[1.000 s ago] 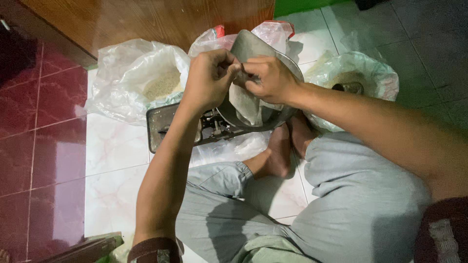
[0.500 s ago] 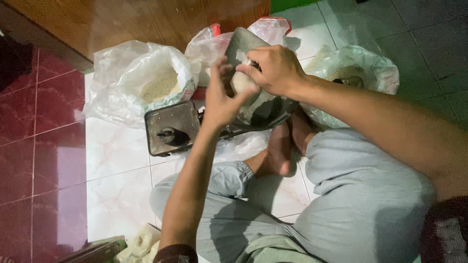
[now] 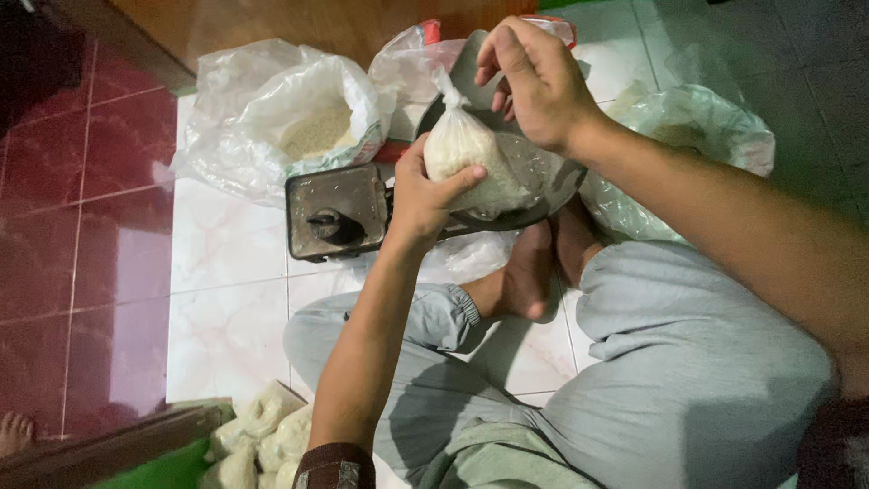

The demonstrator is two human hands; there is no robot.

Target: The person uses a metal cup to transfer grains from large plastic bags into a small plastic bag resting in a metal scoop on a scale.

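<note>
My left hand (image 3: pixel 424 199) grips a small clear plastic bag of white rice (image 3: pixel 471 158) from below and the side. My right hand (image 3: pixel 534 77) pinches the twisted top of the same bag above the metal pan (image 3: pixel 543 181) of a balance scale (image 3: pixel 335 213). The bag hangs just over the pan. I sit cross-legged on the tiled floor, bare feet (image 3: pixel 543 263) under the scale.
A large open plastic sack of rice (image 3: pixel 308 122) stands at the left behind the scale, another plastic sack (image 3: pixel 688 145) at the right. Several filled small rice bags (image 3: pixel 262 439) lie by my left knee. A wooden door (image 3: pixel 299 23) is behind.
The camera view shifted. My hands, earlier together at the bag's top over the pan, separated: the left dropped to hold the bag's body, the right stayed at the twisted top.
</note>
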